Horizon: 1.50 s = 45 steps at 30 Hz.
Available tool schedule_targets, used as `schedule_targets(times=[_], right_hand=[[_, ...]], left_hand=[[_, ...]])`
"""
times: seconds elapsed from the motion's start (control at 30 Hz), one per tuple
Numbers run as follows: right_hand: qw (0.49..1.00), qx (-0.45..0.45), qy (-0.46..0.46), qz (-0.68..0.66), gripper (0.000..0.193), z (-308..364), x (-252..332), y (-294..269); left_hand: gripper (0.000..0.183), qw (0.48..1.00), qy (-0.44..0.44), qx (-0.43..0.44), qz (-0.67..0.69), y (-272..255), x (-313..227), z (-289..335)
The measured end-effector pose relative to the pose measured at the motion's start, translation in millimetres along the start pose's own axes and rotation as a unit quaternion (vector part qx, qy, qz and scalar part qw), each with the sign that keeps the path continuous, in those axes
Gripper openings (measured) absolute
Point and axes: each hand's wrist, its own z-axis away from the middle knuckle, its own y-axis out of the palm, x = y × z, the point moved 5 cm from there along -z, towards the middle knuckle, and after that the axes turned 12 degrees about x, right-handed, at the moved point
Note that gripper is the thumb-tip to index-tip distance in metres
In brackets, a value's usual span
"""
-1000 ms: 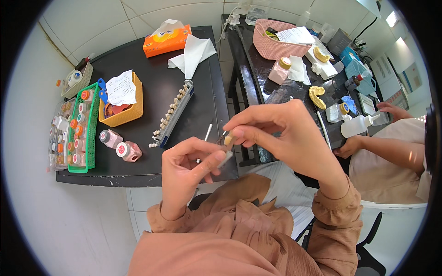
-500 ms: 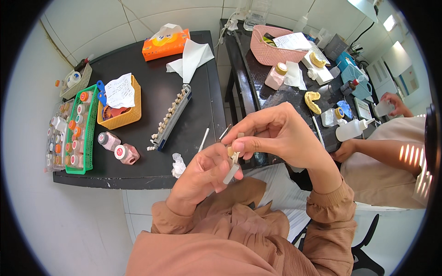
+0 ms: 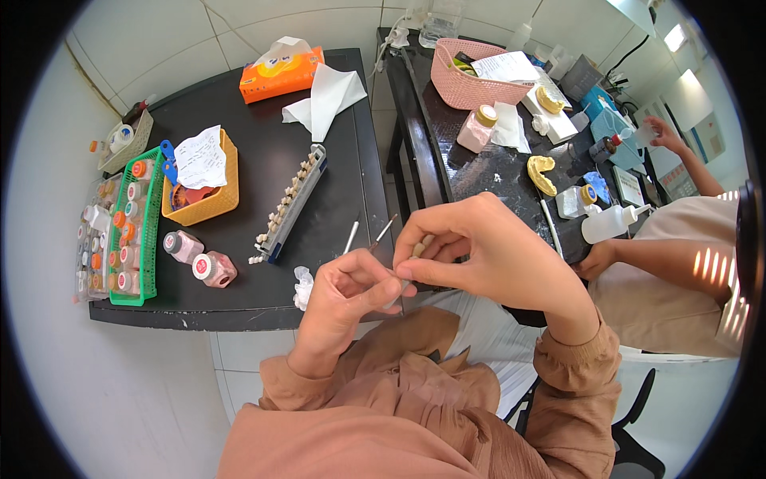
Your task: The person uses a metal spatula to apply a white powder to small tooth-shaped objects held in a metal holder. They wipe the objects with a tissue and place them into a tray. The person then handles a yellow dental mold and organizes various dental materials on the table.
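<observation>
My left hand (image 3: pixel 347 294) is closed in a pinch on a small pale piece (image 3: pixel 391 302), mostly covered by the fingers. Against its fingertips, my right hand (image 3: pixel 487 254) pinches too, with thumb and forefinger at the same piece. Small cream tooth-shaped tabs (image 3: pixel 424 243) show inside the curl of my right fingers. Beyond my hands, a grey shade guide (image 3: pixel 294 206) with a row of tooth-coloured tabs lies slantwise on the black table. A white-handled tool (image 3: pixel 351 237) and a thin brush (image 3: pixel 384 229) rest near my left fingers.
Crumpled tissue (image 3: pixel 303 287), pink powder jars (image 3: pixel 214 270), a yellow basket (image 3: pixel 203 209) and a green basket of jars (image 3: pixel 148 231) stand to the left. An orange tissue box (image 3: pixel 279 77) is behind. On the right table are dental casts (image 3: pixel 541 176), a squeeze bottle (image 3: pixel 610 226) and another person's arm (image 3: pixel 654 246).
My fingertips have drawn together and cover the piece that showed before. Cream tabs now sit within my right hand's curl. The other person's far hand has risen.
</observation>
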Motion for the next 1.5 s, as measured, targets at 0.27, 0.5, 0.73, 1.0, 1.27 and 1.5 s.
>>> schedule_targets(times=[0.27,0.5,0.73,1.0,1.27,1.5], right_hand=[[0.992,0.038,0.004,0.122,0.011,-53.3,-11.5,-19.8],[0.956,-0.159,-0.114,0.218,0.011,-135.9,-37.9,-52.3],[0.958,-0.145,-0.086,0.232,0.011,-168.7,-60.6,-38.2],[0.946,-0.157,-0.125,0.254,0.011,-172.7,-51.9,-31.6],[0.909,-0.126,-0.173,0.356,0.008,-183.4,-55.2,-26.8],[0.901,-0.074,-0.125,0.409,0.005,-196.7,-55.8,-18.0]], left_hand=[[0.027,0.983,0.075,-0.138,-0.091,-14.8,-17.9,-0.6],[0.043,0.676,0.268,-0.336,-0.599,-21.9,-59.0,45.1],[0.054,0.637,0.114,-0.355,-0.675,-54.3,-79.2,32.3],[0.033,0.741,0.035,-0.36,-0.566,-85.2,-63.5,24.9],[0.027,0.721,0.042,-0.346,-0.599,-78.9,-72.1,21.2],[0.026,0.728,0.036,-0.339,-0.595,-81.8,-71.9,19.7]])
